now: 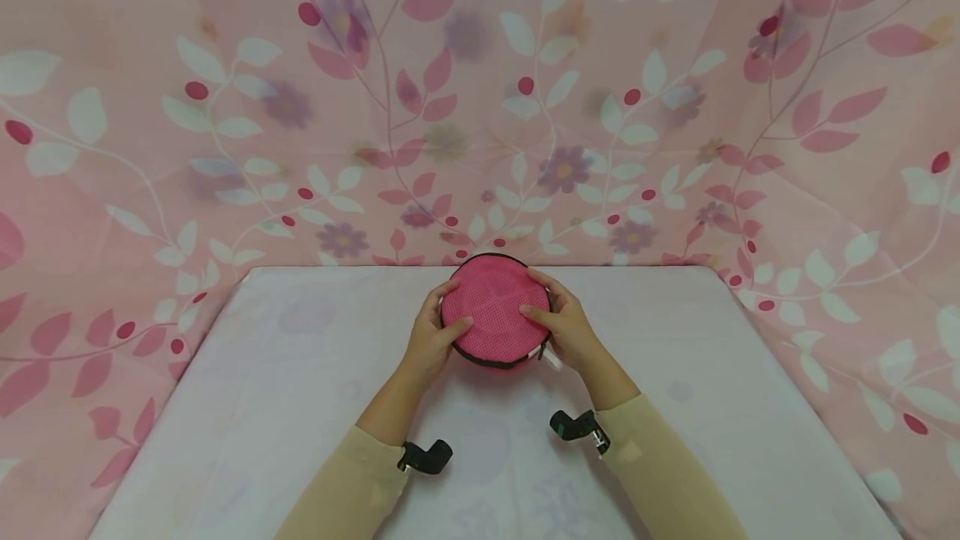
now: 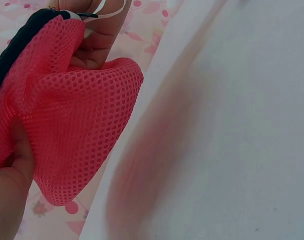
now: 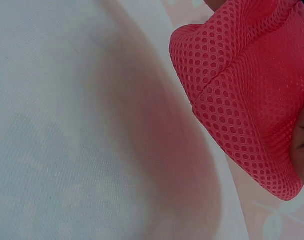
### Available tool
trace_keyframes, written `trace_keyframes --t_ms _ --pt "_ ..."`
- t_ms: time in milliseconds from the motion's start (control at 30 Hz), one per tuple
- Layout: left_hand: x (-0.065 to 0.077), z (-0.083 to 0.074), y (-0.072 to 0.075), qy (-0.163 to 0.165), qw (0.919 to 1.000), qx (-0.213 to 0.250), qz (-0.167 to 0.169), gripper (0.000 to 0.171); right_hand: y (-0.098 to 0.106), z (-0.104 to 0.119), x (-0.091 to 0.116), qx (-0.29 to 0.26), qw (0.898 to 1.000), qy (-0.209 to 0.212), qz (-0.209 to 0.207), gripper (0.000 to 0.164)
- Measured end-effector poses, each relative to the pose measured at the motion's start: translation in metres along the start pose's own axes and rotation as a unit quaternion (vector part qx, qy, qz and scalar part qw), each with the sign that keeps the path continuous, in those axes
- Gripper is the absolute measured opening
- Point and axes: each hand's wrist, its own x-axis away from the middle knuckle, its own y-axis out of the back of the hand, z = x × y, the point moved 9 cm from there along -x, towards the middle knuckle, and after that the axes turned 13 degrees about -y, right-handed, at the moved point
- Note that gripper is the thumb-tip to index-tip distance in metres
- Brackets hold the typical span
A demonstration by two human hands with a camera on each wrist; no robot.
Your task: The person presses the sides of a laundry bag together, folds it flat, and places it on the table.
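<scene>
Two holds: left hand [image 1: 429, 336] and right hand [image 1: 573, 330], fingers clasping opposite sides of pink mesh pouch [image 1: 489, 302] near far edge of table [image 1: 247, 390], likely keeping it steady.

The head view looks forward and down past the far edge of the tabletop [image 1: 322, 340]. The wrist views, much nearer, share the bag [image 1: 492, 307] with it.

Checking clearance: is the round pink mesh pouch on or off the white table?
Off: left hand and right hand hold the pouch above its shadow on the table.
</scene>
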Motion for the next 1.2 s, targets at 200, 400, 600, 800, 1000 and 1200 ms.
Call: trace_keyframes --t_ms 200,400,600,800,1000,1200 --pt "0.001 0.001 -0.002 0.009 0.9997 -0.016 0.018 0.068 0.000 -0.002 0.000 -0.004 1.000 0.002 0.005 0.069" --pt "0.001 0.001 -0.002 0.011 0.9990 -0.039 0.021 0.070 -0.001 0.000 -0.001 0.031 0.999 0.004 -0.014 0.065" --pt "0.000 0.001 0.004 0.007 0.9993 -0.032 -0.019 0.080 -0.001 0.002 0.001 0.080 0.996 0.000 -0.037 0.065" --pt "0.001 0.000 0.009 0.002 0.9981 -0.002 -0.061 0.084 0.000 0.001 0.003 0.064 0.997 -0.021 -0.049 0.067" --pt "0.002 -0.003 0.009 -0.010 0.9968 -0.061 -0.051 0.075 0.003 0.003 0.003 0.048 0.996 -0.021 -0.065 0.068" --pt "0.002 -0.002 0.007 0.010 0.9912 -0.130 -0.020 0.072 0.004 0.004 0.002 0.020 0.997 -0.013 -0.070 0.070"
